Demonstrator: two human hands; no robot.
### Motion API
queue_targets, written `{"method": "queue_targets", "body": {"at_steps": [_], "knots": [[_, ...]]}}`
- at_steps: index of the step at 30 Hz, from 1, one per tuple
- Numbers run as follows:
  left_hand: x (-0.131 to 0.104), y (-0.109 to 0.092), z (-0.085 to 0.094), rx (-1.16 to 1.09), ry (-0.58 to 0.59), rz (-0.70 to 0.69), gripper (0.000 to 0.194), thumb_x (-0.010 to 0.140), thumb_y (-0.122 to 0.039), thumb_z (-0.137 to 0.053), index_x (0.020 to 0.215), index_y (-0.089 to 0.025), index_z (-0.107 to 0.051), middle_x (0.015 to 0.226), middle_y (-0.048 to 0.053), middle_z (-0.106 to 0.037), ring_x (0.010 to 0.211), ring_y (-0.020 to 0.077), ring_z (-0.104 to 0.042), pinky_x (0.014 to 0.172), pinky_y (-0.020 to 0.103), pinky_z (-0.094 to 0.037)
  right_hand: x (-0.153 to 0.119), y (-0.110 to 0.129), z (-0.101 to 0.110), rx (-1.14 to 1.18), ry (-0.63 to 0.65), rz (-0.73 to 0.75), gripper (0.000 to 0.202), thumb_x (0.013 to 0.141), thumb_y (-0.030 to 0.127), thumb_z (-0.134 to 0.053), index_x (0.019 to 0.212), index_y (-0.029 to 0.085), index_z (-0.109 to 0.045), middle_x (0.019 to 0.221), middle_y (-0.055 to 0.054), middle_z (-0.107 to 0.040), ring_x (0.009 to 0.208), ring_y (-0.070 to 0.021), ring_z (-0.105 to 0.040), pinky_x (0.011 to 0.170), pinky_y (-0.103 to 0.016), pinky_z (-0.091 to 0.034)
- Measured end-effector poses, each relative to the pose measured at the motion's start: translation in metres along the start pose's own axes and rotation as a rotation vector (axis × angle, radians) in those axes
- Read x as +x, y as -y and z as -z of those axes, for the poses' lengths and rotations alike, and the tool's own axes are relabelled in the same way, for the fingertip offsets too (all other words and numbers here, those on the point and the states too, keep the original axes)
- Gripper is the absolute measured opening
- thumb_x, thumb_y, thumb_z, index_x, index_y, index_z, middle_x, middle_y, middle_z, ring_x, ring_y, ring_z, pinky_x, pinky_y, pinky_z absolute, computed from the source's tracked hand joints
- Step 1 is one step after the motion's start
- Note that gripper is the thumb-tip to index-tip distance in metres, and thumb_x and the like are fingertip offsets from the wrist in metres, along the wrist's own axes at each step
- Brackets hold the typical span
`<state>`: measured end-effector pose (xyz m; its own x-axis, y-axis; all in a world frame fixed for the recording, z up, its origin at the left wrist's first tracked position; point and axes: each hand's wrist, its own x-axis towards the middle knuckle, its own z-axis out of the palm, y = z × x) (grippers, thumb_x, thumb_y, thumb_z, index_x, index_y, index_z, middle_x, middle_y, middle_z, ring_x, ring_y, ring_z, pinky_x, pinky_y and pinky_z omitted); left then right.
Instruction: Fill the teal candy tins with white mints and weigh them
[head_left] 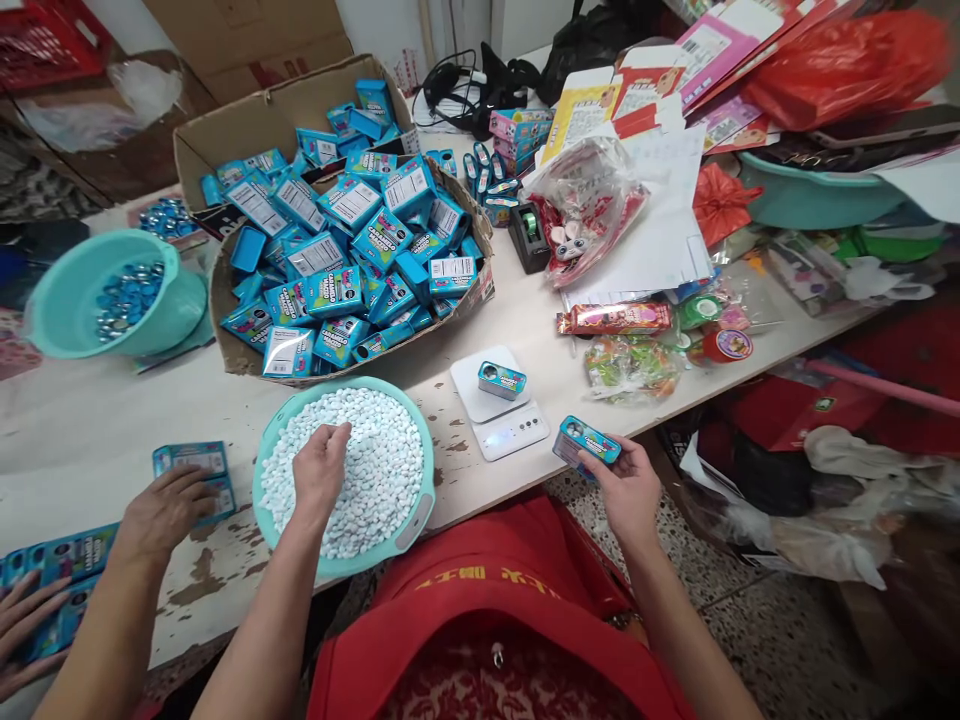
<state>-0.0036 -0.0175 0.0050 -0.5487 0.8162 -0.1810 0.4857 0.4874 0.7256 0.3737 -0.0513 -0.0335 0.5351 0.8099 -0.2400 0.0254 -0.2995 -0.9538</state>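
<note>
My left hand [321, 468] is closed over a mint-green basin [264, 500] filled with small white candies [375, 470]; whatever its curled fingers hold is hidden. Off the table's front edge, my right hand [626, 485] grips a small blue candy box [587, 440], tilted, with a round opening showing at its left end. Between my hands, a white digital scale [495, 415] carries another blue candy box [501, 379] on its platform.
A large cardboard carton [480, 290] of blue boxes stands behind the basin. At left, a co-worker's hands [166, 512] touch more blue boxes. A teal bucket [60, 310], a tape dispenser [530, 238] and bagged sweets [634, 365] also lie about.
</note>
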Motion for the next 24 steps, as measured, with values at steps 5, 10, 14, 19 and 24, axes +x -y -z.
{"method": "queue_targets", "body": {"at_steps": [5, 10, 14, 19, 24], "knots": [[-0.008, 0.009, 0.005, 0.612, -0.053, -0.294, 0.026, 0.082, -0.043, -0.052, 0.070, -0.022, -0.060, 0.076, 0.005, -0.062, 0.071, 0.0219, -0.053, 0.057, 0.028, -0.029, -0.004, -0.003, 0.003, 0.008, 0.005, -0.013, 0.049, 0.056, 0.037, -0.080, 0.095, 0.017, -0.058, 0.092, -0.006, -0.064, 0.083, -0.0198, -0.062, 0.082, -0.042, -0.049], [-0.015, -0.016, 0.000, 0.607, -0.056, -0.571, 0.025, 0.088, -0.038, -0.046, 0.081, -0.020, -0.061, 0.090, 0.008, -0.064, 0.087, 0.0227, -0.057, 0.072, 0.030, -0.039, -0.004, -0.006, 0.006, 0.014, -0.018, 0.004, 0.048, 0.056, 0.036, -0.080, 0.094, 0.017, -0.059, 0.089, -0.005, -0.065, 0.082, -0.0196, -0.062, 0.081, -0.041, -0.050], [-0.021, -0.065, -0.049, 0.864, 0.335, -0.736, 0.023, 0.089, -0.026, -0.043, 0.087, -0.017, -0.064, 0.094, 0.012, -0.064, 0.092, 0.0250, -0.055, 0.078, 0.035, -0.039, -0.005, -0.005, 0.007, 0.039, -0.014, -0.036, 0.048, 0.055, 0.035, -0.081, 0.094, 0.018, -0.059, 0.089, -0.005, -0.066, 0.083, -0.0199, -0.062, 0.081, -0.041, -0.051], [-0.007, -0.081, -0.137, 1.290, 0.830, -0.610, 0.012, 0.075, -0.015, -0.059, 0.080, -0.013, -0.070, 0.093, 0.019, -0.066, 0.098, 0.0334, -0.054, 0.090, 0.050, -0.030, -0.004, -0.005, 0.011, 0.058, -0.006, -0.032, 0.046, 0.056, 0.034, -0.080, 0.094, 0.018, -0.059, 0.090, -0.005, -0.065, 0.083, -0.0195, -0.062, 0.081, -0.040, -0.051], [0.010, -0.054, -0.183, 1.412, 0.915, -0.410, 0.013, 0.063, -0.024, -0.073, 0.069, -0.013, -0.071, 0.080, 0.020, -0.067, 0.093, 0.0430, -0.056, 0.085, 0.064, -0.028, -0.002, -0.010, 0.016, 0.060, -0.028, -0.017, 0.046, 0.058, 0.035, -0.080, 0.096, 0.018, -0.059, 0.091, -0.005, -0.065, 0.083, -0.0194, -0.062, 0.081, -0.040, -0.051]]}}
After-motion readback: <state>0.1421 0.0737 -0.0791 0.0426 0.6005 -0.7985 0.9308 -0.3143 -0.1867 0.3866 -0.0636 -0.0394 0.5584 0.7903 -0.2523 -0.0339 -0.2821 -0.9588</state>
